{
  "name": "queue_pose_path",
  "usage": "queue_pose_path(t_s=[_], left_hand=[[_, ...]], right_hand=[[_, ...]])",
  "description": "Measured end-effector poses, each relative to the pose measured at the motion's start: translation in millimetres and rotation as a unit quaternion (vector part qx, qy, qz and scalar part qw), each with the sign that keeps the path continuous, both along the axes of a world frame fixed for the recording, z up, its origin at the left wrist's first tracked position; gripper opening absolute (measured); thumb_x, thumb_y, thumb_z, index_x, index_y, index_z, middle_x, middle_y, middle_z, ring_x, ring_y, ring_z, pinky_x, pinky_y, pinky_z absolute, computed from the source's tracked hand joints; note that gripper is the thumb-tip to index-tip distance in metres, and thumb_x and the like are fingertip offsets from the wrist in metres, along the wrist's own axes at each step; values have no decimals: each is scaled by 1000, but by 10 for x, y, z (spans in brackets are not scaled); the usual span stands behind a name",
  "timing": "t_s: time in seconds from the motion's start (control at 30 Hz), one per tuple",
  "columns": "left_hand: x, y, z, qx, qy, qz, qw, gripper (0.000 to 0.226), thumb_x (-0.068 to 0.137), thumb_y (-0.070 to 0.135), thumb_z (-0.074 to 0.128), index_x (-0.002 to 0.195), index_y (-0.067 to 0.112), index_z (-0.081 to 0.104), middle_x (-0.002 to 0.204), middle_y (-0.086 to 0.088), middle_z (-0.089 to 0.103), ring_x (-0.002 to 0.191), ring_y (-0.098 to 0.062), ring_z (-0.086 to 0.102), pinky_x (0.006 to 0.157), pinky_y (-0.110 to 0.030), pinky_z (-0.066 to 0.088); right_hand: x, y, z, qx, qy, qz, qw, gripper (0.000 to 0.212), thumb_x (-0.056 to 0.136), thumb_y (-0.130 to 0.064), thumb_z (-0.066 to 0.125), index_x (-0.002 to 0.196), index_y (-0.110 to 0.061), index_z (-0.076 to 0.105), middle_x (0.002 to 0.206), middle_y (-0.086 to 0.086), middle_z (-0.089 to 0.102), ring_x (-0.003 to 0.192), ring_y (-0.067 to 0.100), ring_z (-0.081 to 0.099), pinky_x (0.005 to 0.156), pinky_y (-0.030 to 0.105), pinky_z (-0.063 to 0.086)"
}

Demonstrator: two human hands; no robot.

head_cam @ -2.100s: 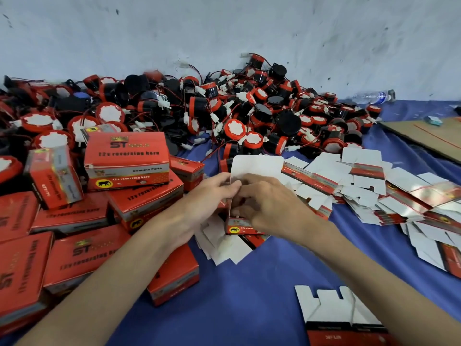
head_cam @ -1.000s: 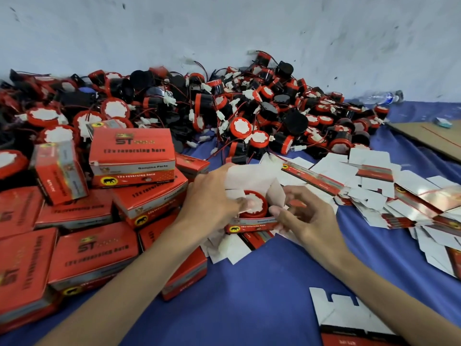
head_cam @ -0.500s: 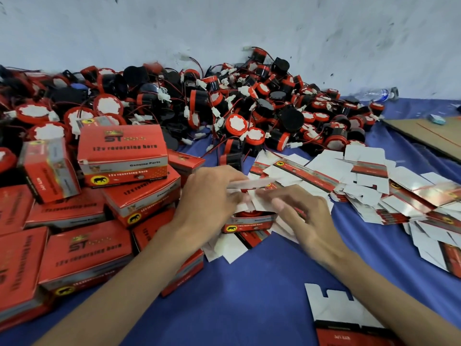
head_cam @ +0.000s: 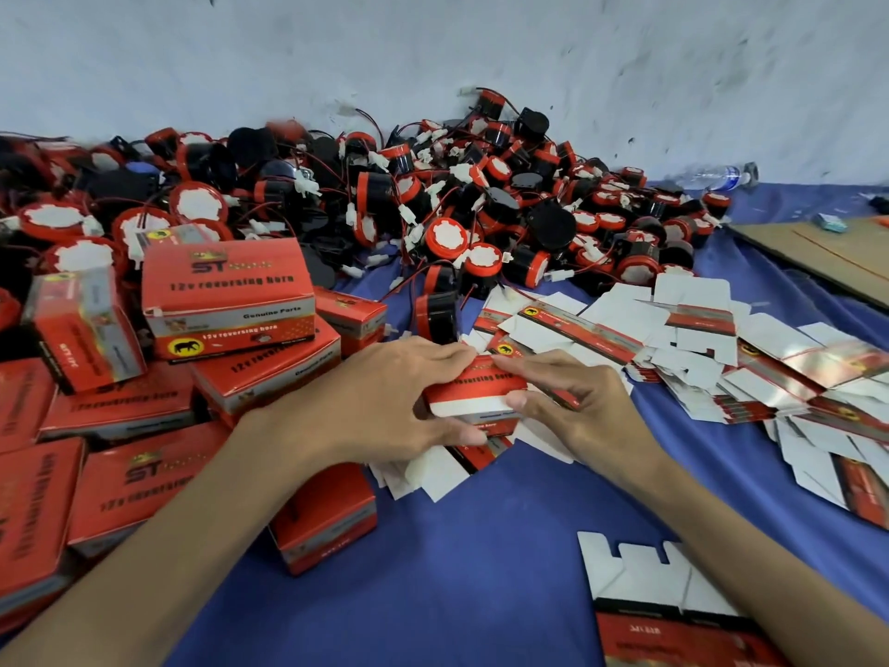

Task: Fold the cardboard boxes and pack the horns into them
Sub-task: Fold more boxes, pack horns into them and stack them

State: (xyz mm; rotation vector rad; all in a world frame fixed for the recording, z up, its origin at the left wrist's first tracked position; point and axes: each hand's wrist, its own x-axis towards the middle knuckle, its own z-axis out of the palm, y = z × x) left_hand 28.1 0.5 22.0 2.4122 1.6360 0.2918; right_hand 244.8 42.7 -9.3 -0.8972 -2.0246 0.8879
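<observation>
Both hands hold one red cardboard box (head_cam: 474,389) over the blue cloth, its lid folded down with a white flap showing along the front edge. My left hand (head_cam: 380,397) grips its left side, thumb under the front. My right hand (head_cam: 572,402) pinches the right end, thumb on the white flap and fingers across the lid. A big heap of red-and-black horns (head_cam: 481,219) with wires lies behind. Flat unfolded box blanks (head_cam: 697,349) are spread to the right. The horn inside the box is hidden.
Closed red boxes (head_cam: 226,296) are stacked at the left, one (head_cam: 327,517) lying near my left forearm. A flat blank (head_cam: 654,599) lies at the bottom right. A cardboard sheet (head_cam: 837,252) and a plastic bottle (head_cam: 717,175) sit at the far right by the wall.
The box stood open with a horn visible inside; since then the lid has been folded down over it, and both hands have closed onto the box.
</observation>
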Motion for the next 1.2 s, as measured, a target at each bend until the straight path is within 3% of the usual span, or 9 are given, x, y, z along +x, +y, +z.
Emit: queue_pose_path(t_s=[0.07,0.2,0.37,0.5,0.6,0.77,0.9,1.03,1.2], left_hand=[[-15,-12,-18,-8,-10,2,1000,93,77,84,31,152,30,20,156,15,27,142,-3,22,118,-32,20],[22,13,-3,37,42,-19,998,72,93,57,45,152,23,22,153,9,35,139,-9,29,114,-28,20],[42,-1,92,20,48,-32,998,58,97,44,47,149,20,33,151,7,40,132,-25,44,108,-44,32],[52,-15,109,43,66,-44,996,47,101,25,42,147,17,36,149,4,44,124,-27,52,102,-43,38],[66,-24,71,54,90,-50,993,49,102,27,37,150,19,28,155,6,33,134,-16,41,108,-34,32],[54,-62,-26,47,63,-50,996,53,102,37,28,153,24,18,160,9,16,146,-6,14,117,-33,23],[22,-60,-56,67,61,-59,994,57,99,47,28,152,31,14,159,17,13,146,1,7,119,-31,21],[-20,-82,-58,61,23,-68,996,55,98,47,35,144,45,4,151,34,5,142,9,-1,120,-35,21],[16,-113,-134,90,94,-70,989,61,104,33,31,150,37,-10,151,27,-17,142,4,-13,119,-31,22]], right_hand=[[-36,-4,-25,24,15,-18,999,31,79,-33,64,110,-35,64,105,-13,67,104,0,59,83,15,50],[-70,-2,-31,54,32,-42,997,31,82,-31,60,113,-29,63,96,-14,68,95,1,60,74,24,54],[0,3,-3,59,10,13,998,36,81,-32,65,116,-26,64,105,-20,66,103,5,58,82,16,50],[-42,1,-17,120,11,2,993,39,79,-26,66,117,-18,62,101,-22,63,99,6,61,83,13,50],[-34,7,-34,142,12,7,990,39,79,-24,68,116,-14,61,102,-17,65,101,13,62,84,16,51],[-1,54,-75,260,-47,13,964,36,80,-14,70,115,-4,63,103,8,73,101,24,65,83,36,56],[28,42,-120,321,-95,-3,942,38,82,-15,69,119,-9,61,109,9,70,118,30,59,88,48,54],[66,46,-120,401,-145,-28,904,32,87,-24,67,115,-7,67,105,8,72,114,27,61,81,45,55],[55,63,-62,455,-143,-34,878,29,86,-26,67,107,-6,72,97,7,73,97,22,70,71,37,59]])
